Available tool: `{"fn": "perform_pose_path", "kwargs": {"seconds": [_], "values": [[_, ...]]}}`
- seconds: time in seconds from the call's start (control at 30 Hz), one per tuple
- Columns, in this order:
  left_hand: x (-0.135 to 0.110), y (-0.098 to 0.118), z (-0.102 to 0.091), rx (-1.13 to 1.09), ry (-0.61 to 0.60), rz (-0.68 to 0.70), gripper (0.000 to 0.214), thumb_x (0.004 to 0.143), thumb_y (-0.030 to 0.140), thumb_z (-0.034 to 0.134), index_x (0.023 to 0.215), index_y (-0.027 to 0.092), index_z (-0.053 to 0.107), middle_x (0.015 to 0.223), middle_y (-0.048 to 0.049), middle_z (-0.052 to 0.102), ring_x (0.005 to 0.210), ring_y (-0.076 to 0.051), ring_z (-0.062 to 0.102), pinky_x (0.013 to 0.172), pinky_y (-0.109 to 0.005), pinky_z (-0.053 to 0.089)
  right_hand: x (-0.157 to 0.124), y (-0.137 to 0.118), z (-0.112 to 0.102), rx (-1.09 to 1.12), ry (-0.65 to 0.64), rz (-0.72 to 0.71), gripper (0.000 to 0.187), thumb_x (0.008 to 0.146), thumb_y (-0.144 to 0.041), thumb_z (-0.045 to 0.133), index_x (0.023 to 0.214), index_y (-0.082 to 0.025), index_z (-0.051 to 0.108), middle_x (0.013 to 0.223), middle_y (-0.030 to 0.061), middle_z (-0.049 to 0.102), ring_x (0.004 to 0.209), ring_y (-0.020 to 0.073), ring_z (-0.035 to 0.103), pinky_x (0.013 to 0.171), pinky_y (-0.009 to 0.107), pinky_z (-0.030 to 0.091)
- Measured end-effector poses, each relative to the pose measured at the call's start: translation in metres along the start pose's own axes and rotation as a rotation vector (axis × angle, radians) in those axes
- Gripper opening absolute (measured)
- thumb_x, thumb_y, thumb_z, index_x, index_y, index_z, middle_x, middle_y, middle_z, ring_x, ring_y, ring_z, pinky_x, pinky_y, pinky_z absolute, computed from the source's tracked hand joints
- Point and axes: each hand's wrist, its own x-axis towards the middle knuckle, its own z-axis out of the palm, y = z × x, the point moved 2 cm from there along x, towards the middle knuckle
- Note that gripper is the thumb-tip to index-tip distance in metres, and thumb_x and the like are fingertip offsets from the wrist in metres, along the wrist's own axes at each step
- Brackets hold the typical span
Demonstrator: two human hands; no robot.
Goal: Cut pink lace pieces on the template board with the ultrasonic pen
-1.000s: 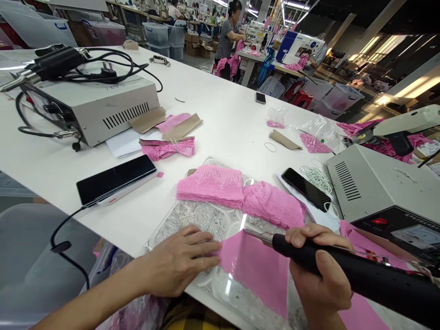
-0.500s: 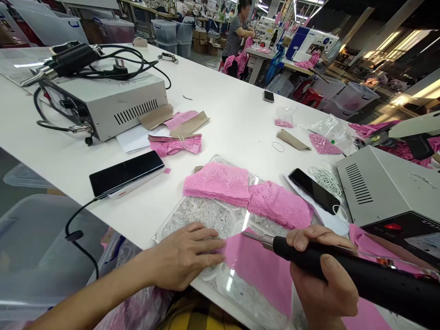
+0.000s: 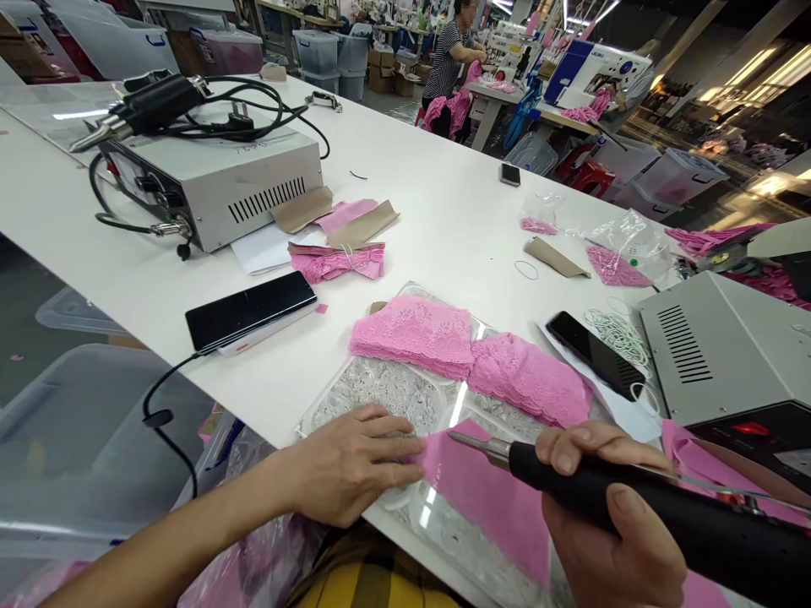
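Note:
My left hand [image 3: 351, 460] lies flat, fingers stretched out, pressing the left edge of a pink fabric piece [image 3: 487, 498] onto a clear glass plate [image 3: 373, 393] at the table's near edge. My right hand [image 3: 608, 532] is wrapped round a black handheld cutter tool [image 3: 634, 502]. Its metal tip [image 3: 472, 442] rests at the top edge of the fabric, close to my left fingertips. Two stacks of pink lace pieces [image 3: 469, 350] lie on the far side of the plate.
A grey control box [image 3: 722, 346] stands at right, a second grey box [image 3: 215, 181] with another black tool at left. Two phones [image 3: 250, 310] [image 3: 596, 353], rubber bands [image 3: 617, 329], pink lace bundles and plastic bags lie on the white table [image 3: 443, 219]. A person works at a far bench.
My hands, the tool and the fabric keep their pose. The camera has shifted, so everything sits slightly further right and lower in view.

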Motion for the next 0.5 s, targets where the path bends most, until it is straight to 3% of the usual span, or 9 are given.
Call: {"fn": "perform_pose_path", "kwargs": {"seconds": [0.37, 0.5], "values": [[-0.0011, -0.0009, 0.0012, 0.002, -0.016, 0.013, 0.029, 0.092, 0.012, 0.049, 0.117, 0.017, 0.062, 0.121, -0.0079, 0.069, 0.112, -0.023, 0.060, 0.098, -0.039, 0.042, -0.0054, 0.0025, 0.0097, 0.017, -0.062, 0.016, 0.007, 0.080, -0.023, 0.061, 0.086, -0.020, 0.062, 0.081, -0.0002, 0.057, 0.059, 0.0111, 0.055, 0.060, 0.033, 0.051], [0.0002, -0.0001, -0.0025, -0.014, 0.002, 0.008, 0.033, 0.090, 0.010, 0.048, 0.120, 0.019, 0.061, 0.118, -0.0080, 0.070, 0.110, -0.022, 0.061, 0.098, -0.039, 0.044, 0.0010, -0.0007, 0.0055, 0.018, -0.024, 0.006, 0.010, 0.078, -0.024, 0.061, 0.087, -0.021, 0.063, 0.083, 0.0000, 0.057, 0.058, 0.0107, 0.054, 0.057, 0.033, 0.050]]}}
